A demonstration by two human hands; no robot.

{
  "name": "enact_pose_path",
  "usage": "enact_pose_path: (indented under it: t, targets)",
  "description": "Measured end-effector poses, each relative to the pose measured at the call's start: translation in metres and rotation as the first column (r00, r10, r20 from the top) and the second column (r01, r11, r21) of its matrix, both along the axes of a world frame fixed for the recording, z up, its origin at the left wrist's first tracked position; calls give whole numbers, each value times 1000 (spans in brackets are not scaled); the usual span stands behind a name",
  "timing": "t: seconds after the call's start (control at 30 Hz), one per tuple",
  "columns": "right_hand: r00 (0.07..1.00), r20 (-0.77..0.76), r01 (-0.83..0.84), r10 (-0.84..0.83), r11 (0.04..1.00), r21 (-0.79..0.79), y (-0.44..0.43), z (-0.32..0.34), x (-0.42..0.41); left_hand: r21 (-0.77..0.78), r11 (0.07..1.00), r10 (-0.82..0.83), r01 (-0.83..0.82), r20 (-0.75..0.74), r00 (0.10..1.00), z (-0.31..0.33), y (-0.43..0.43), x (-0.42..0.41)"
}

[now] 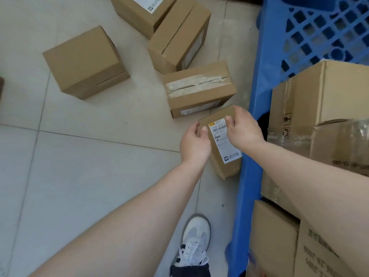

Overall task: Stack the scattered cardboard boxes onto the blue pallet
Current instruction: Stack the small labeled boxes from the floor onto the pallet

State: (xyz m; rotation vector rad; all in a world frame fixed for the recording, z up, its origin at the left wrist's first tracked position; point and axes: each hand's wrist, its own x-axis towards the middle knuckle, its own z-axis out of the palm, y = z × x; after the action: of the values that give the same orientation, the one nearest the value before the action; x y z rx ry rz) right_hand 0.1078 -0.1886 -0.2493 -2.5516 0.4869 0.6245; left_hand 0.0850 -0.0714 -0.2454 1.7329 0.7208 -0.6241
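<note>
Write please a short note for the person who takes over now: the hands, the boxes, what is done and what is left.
Left hand: at the left edge of the small labelled box, fingers curled; whether it grips is unclear.
Right hand: at the far end of that box, grip also unclear.
The box lies on the floor beside the blue pallet.
Done: stacked boxes are on the pallet.
Left: this box and four other boxes on the floor.

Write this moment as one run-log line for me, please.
left hand: at labelled box, left edge | right hand: at its far end | grip: unclear | other boxes: on floor | blue pallet: partly loaded
</note>
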Motion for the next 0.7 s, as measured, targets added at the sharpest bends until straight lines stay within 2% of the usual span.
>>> enact_pose_path:
  t: [0.27, 0.43, 0.57, 0.7]
  targets:
    - [995, -99, 13, -23, 995, -100, -8, -66, 3, -51, 998, -40, 34, -124, 991, -59, -19, -4]
    - [996, -93, -31, 15, 985, -172, -2, -73, 3, -59, 996, -78, 72, -98, 992, -78, -14, -5]
    - [998, -38, -45, 41, 994, -99, 24, -75, 2, 39, 999, -18, 19, -20, 1000, -82, 11, 3]
    - [998, 45, -44, 45, 999, -12, 42, -86, -5, 146, 986, -86, 77, 56, 995, -87, 48, 6]
